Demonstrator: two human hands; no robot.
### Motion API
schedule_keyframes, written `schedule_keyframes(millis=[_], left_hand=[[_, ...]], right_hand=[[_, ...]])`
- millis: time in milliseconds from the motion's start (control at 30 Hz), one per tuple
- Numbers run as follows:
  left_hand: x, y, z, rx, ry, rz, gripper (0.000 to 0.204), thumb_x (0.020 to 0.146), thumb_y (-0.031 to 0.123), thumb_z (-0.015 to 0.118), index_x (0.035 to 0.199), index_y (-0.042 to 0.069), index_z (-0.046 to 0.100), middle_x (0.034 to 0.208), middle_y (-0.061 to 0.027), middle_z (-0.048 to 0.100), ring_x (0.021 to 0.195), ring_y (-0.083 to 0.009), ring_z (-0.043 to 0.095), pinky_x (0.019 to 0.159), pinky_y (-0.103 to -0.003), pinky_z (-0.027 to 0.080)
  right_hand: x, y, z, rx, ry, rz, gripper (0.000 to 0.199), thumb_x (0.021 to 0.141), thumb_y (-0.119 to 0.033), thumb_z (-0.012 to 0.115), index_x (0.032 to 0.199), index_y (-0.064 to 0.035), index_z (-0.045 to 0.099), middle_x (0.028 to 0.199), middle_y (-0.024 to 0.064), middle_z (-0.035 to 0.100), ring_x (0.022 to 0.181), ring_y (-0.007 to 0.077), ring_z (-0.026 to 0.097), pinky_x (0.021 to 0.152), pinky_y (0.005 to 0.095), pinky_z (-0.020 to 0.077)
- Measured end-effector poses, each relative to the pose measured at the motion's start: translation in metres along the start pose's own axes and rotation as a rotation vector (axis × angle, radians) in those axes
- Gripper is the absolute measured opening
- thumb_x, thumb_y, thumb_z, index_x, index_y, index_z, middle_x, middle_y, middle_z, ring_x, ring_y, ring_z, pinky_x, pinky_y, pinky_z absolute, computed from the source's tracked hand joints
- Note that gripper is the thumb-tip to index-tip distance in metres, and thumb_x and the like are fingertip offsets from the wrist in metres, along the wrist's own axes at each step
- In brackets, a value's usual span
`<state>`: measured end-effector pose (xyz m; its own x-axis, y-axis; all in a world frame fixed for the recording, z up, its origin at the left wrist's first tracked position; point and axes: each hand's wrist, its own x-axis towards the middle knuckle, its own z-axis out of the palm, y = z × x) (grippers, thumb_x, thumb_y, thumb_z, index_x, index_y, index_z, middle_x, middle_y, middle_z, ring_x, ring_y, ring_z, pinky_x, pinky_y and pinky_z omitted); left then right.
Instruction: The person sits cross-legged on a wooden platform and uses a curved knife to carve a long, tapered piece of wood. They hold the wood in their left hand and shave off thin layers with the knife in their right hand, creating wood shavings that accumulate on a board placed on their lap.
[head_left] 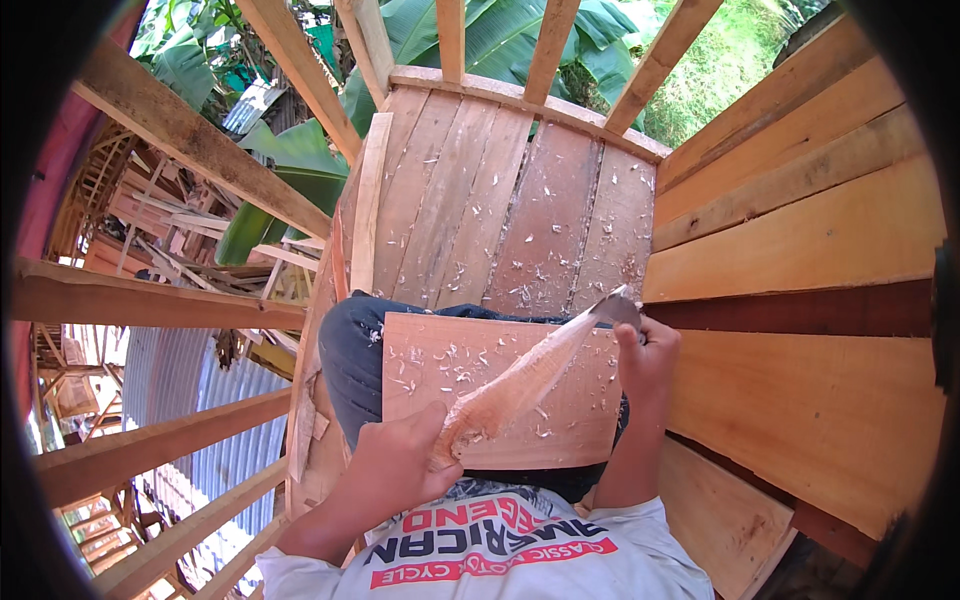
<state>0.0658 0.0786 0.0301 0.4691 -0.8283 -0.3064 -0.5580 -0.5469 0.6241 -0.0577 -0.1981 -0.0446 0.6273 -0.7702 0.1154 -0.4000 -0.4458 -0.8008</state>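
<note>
Looks like an open-air woodworking spot, kind of a homemade timber porch. Plank floor (445, 180) sprinkled with curly pale shavings (462, 268), plus a blade (617, 309) up against a wooden piece (522, 385), so yeah, workshop stuff. Spaced wooden bars (160, 296) along the left and front, plank wall (800, 245) on the right. Definitely outdoorsy: big green leaves (490, 42) right past the bars, with corrugated metal sheets (235, 395) and jumbled lumber (180, 212) off to the left.

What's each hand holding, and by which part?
Left hand: the carved wooden piece, by its near end. Right hand: a bladed tool; its gripped part is hidden.
</note>
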Motion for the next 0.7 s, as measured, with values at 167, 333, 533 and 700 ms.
schedule_keyframes(millis=[167, 333, 533, 700], left_hand=[[-0.01, -0.007, 0.009, -0.13, 0.174, -0.072, 0.06, 0.061, 0.024, 0.076, 0.111, -0.002, 0.054, 0.071, -0.0201, 0.062, 0.069, -0.0377, 0.064, 0.061, -0.041, 0.051], [0.003, -0.012, -0.001, -0.047, 0.239, -0.078, 0.065, 0.06, 0.022, 0.075, 0.117, -0.002, 0.055, 0.072, -0.0197, 0.063, 0.068, -0.0372, 0.065, 0.06, -0.04, 0.051], [0.005, -0.009, 0.004, -0.055, 0.222, -0.075, 0.062, 0.062, 0.022, 0.074, 0.116, -0.002, 0.054, 0.074, -0.0193, 0.064, 0.069, -0.0369, 0.065, 0.059, -0.041, 0.051], [-0.001, -0.012, 0.002, 0.011, 0.147, -0.03, 0.054, 0.064, 0.023, 0.075, 0.107, 0.0, 0.054, 0.077, -0.0175, 0.065, 0.071, -0.0344, 0.065, 0.059, -0.041, 0.05]], right_hand=[[0.019, 0.026, -0.025, 0.009, 0.033, 0.169, 0.068, 0.085, -0.058, 0.061, 0.061, 0.0047, 0.048, 0.049, 0.0064, 0.032, 0.051, 0.0111, 0.034, 0.046, 0.035, 0.0311], [-0.035, -0.031, 0.009, 0.078, -0.279, -0.048, 0.058, 0.078, -0.052, 0.07, 0.062, 0.0019, 0.057, 0.048, 0.0096, 0.043, 0.046, 0.0188, 0.045, 0.046, 0.0347, 0.0359], [-0.029, -0.04, 0.021, -0.122, -0.274, -0.191, 0.053, 0.073, -0.053, 0.073, 0.066, -0.0013, 0.063, 0.054, 0.0149, 0.053, 0.048, 0.0321, 0.053, 0.047, 0.0375, 0.0394], [-0.019, -0.036, 0.016, -0.226, -0.158, -0.248, 0.057, 0.072, -0.057, 0.072, 0.064, -0.0009, 0.064, 0.053, 0.0151, 0.054, 0.051, 0.0313, 0.056, 0.052, 0.04, 0.0434]])
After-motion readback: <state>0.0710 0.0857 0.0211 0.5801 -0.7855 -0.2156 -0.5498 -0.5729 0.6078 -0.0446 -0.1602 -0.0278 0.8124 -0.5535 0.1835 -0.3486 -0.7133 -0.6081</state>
